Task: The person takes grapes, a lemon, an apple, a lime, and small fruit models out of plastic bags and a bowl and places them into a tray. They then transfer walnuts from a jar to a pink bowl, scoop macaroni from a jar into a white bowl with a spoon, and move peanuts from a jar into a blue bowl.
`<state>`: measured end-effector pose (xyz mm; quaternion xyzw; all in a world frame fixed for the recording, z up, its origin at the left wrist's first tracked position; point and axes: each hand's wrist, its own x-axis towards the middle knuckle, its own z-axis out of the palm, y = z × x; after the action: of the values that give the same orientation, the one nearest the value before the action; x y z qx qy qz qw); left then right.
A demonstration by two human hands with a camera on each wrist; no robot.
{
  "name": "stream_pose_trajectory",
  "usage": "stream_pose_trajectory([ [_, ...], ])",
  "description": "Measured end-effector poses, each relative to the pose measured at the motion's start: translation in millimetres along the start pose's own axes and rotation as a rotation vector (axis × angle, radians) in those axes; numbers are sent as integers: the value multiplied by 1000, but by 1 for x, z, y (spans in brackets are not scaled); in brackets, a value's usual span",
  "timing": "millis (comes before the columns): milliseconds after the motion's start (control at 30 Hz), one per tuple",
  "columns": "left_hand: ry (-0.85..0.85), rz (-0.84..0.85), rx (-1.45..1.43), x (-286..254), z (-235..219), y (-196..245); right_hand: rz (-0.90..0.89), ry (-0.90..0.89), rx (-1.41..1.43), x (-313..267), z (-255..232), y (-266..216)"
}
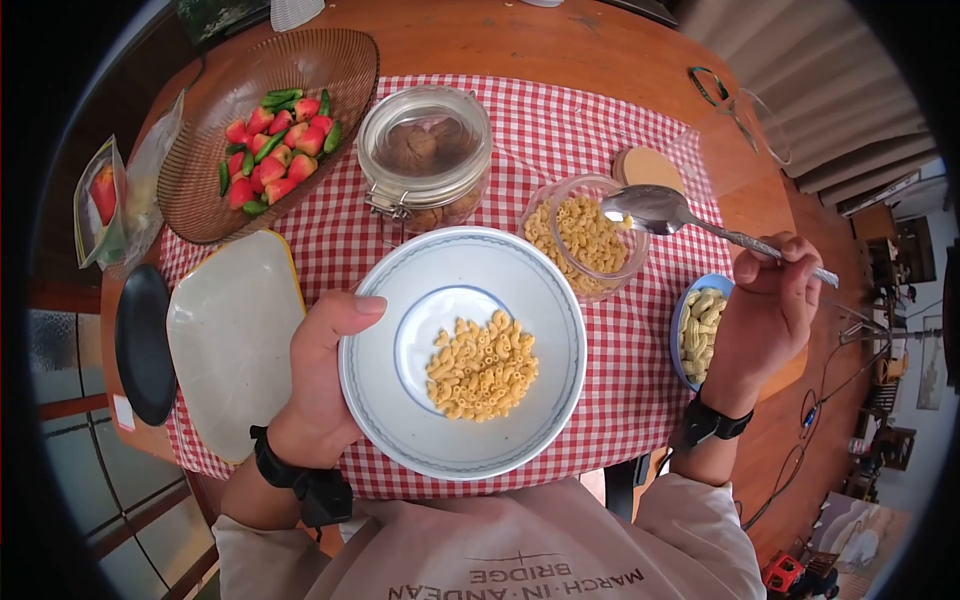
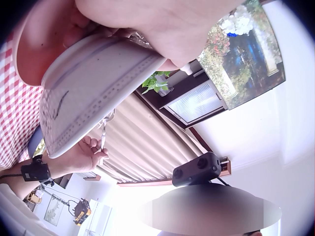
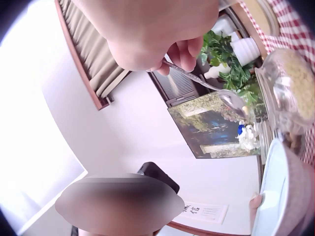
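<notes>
A white bowl with blue bands holds a heap of elbow macaroni. My left hand grips its left side, thumb over the rim; in the left wrist view the bowl is tilted. On the right, my right hand pinches the handle of a metal spoon. The spoon's bowl hangs over a clear plastic jar of macaroni, with a yellowish bit at its tip. Right below that hand is a blue dish of peanuts in shells.
A clip-top glass jar of round brown things stands behind the bowl. Left are a ribbed brown basket of red and green produce, a cream tray and a black oval plate. A round lid lies behind the macaroni jar.
</notes>
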<state>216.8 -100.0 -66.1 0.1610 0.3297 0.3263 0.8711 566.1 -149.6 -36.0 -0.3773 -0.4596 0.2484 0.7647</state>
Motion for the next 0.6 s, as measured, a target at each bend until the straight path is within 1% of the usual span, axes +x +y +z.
stream_pose_trajectory([
  [33, 5, 0, 3, 0, 0, 0, -72, -21, -43, -1, -2, -1],
  [67, 6, 0, 3, 0, 0, 0, -72, -21, -42, -3, -2, 0],
  [133, -26, 6, -8, 1, 1, 0, -250, -50, -138, -6, 1, 1],
  [167, -25, 6, -8, 1, 1, 0, -250, -50, -138, -8, 3, 1],
  [233, -24, 9, 6, 1, 1, 1, -264, -122, -26, -12, 9, 3],
  [267, -22, 9, 6, 0, 2, 1, -263, -123, -25, -14, 11, 3],
  [333, -25, 9, -7, 0, 5, 1, -209, -336, -95, -15, 16, 4],
  [400, -20, 7, -7, 0, 3, 1, -177, -347, -138, -21, 28, 3],
  [467, -16, 4, -7, 0, 1, 1, -159, -526, -340, -25, 33, 1],
  [500, -28, 3, -12, 1, 0, 1, -47, -488, -274, -31, 38, -4],
  [533, -41, 1, -17, 1, -1, 1, -47, -489, -273, -33, 38, -4],
  [600, -37, 1, -19, 0, -1, 1, 96, -515, -187, -33, 38, -5],
])
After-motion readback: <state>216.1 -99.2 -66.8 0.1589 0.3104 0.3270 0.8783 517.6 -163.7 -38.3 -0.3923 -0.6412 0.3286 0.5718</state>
